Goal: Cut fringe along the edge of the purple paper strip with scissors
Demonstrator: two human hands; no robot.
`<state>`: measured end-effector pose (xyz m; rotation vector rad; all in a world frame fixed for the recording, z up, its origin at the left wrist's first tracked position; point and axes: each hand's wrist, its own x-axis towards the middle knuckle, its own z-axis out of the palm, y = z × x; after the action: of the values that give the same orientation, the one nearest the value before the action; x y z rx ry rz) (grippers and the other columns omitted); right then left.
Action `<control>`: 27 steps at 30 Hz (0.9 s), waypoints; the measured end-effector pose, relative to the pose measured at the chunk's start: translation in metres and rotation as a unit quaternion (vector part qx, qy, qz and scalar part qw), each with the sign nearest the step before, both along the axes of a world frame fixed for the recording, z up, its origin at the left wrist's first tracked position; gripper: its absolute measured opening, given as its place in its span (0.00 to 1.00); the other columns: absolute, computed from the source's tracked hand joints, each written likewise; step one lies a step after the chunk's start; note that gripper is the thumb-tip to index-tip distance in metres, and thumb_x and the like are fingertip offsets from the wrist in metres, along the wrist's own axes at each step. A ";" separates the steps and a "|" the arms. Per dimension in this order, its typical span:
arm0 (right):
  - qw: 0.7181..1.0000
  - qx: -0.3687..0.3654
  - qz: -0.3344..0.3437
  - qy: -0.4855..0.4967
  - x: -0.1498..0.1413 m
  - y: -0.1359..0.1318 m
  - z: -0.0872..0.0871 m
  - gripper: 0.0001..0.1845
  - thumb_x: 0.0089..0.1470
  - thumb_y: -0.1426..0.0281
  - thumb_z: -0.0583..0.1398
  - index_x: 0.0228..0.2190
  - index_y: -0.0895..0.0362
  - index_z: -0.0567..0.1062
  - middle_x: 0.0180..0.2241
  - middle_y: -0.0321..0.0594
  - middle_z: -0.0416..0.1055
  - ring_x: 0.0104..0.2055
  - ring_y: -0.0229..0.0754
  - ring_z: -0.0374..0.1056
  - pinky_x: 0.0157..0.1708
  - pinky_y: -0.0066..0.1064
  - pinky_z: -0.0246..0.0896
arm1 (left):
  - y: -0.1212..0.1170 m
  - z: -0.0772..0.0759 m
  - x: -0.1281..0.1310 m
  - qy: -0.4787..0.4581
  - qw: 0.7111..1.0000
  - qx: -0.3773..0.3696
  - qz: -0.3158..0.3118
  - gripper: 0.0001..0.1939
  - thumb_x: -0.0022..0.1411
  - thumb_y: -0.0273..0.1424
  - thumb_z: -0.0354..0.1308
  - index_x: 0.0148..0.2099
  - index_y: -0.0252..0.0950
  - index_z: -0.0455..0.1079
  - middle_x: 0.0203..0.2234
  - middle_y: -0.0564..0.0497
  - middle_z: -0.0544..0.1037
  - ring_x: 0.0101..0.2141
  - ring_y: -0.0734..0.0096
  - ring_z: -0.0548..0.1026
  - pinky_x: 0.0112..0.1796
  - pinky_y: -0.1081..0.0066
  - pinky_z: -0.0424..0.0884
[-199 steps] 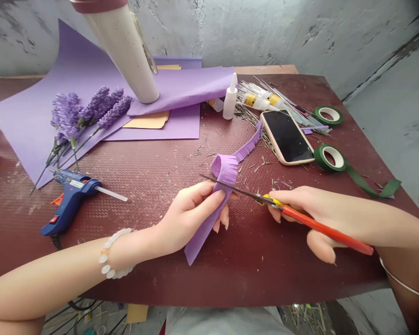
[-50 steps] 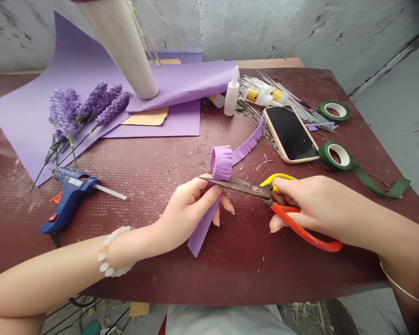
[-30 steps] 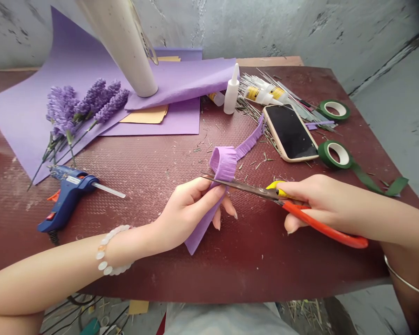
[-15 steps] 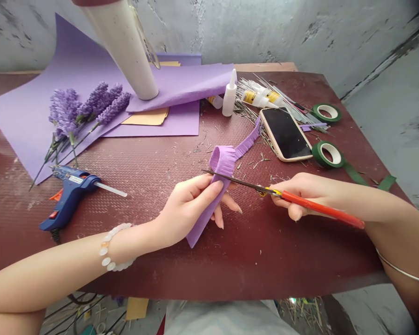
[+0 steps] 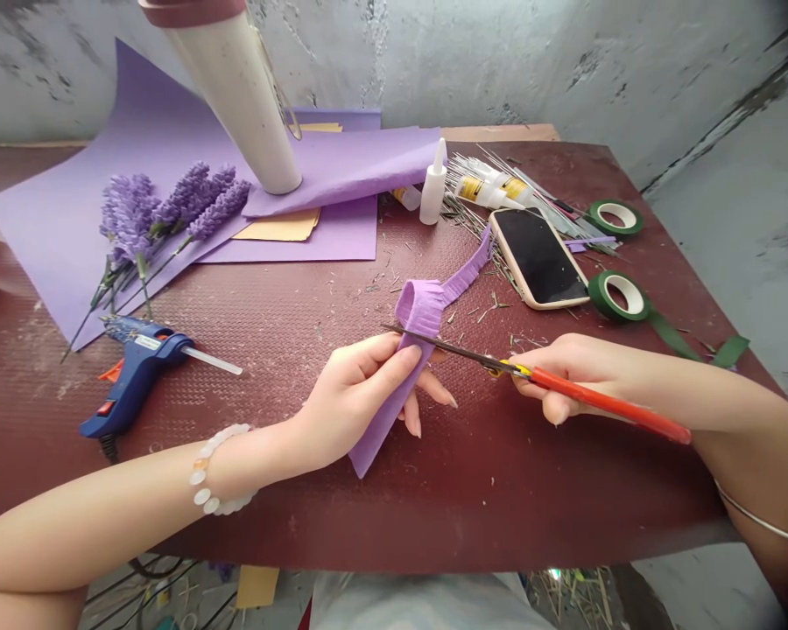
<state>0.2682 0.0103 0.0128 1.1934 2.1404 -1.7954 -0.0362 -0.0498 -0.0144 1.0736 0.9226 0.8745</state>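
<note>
My left hand (image 5: 368, 389) pinches a purple paper strip (image 5: 387, 416) between thumb and fingers, its other fingers spread below. The strip's far part is cut into a fringe; it curls into a loop above my thumb and trails toward the phone. Red-handled scissors (image 5: 604, 402) are gripped in my right hand (image 5: 565, 376). Their dark blades lie across the strip just above my left thumb, nearly closed as far as I can see. The part of the handles inside my right palm is hidden.
Left lie a blue glue gun (image 5: 137, 367) and purple flower stems (image 5: 171, 206) on purple sheets (image 5: 341, 162). A tall tumbler (image 5: 249, 114) stands behind. To the right are a glue bottle (image 5: 432, 192), a phone (image 5: 542, 258), green tape rolls (image 5: 618, 295) and thin wires (image 5: 466, 175).
The whole view has shifted slightly, so things sit a little lower in the picture. Both hands, the strip and the scissors keep nearly the same places relative to each other.
</note>
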 end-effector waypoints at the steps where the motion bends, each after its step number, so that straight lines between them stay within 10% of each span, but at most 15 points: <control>1: 1.000 0.006 0.000 -0.004 0.000 0.000 0.000 0.17 0.61 0.54 0.70 0.27 0.49 0.75 0.29 0.30 0.74 0.29 0.44 0.61 0.28 0.38 0.48 | 0.000 0.000 0.000 0.002 1.000 0.000 0.000 0.20 0.78 0.48 0.68 0.43 0.36 0.75 0.36 0.42 0.93 0.20 0.70 0.81 0.25 0.70 0.78; 15: 0.983 0.146 -0.053 -0.101 -0.007 -0.009 0.004 0.32 0.42 0.47 0.82 0.41 0.46 0.77 0.31 0.29 0.74 0.33 0.50 0.72 0.31 0.37 0.68 | 0.002 -0.003 0.001 -0.007 0.999 0.022 0.029 0.16 0.79 0.42 0.68 0.41 0.36 0.75 0.33 0.47 0.91 0.22 0.73 0.81 0.28 0.73 0.79; 27: 0.952 0.277 -0.039 -0.122 -0.001 -0.017 -0.011 0.41 0.39 0.34 0.81 0.34 0.46 0.69 0.34 0.36 0.77 0.31 0.53 0.73 0.28 0.39 0.64 | 0.004 -0.003 0.000 0.002 0.999 0.032 0.036 0.18 0.77 0.45 0.71 0.43 0.36 0.76 0.33 0.48 0.90 0.21 0.71 0.82 0.27 0.70 0.79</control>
<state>0.2674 -0.0068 0.0014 1.5279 2.5461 -1.0076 -0.0364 -0.0460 -0.0178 1.1013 0.9472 0.9677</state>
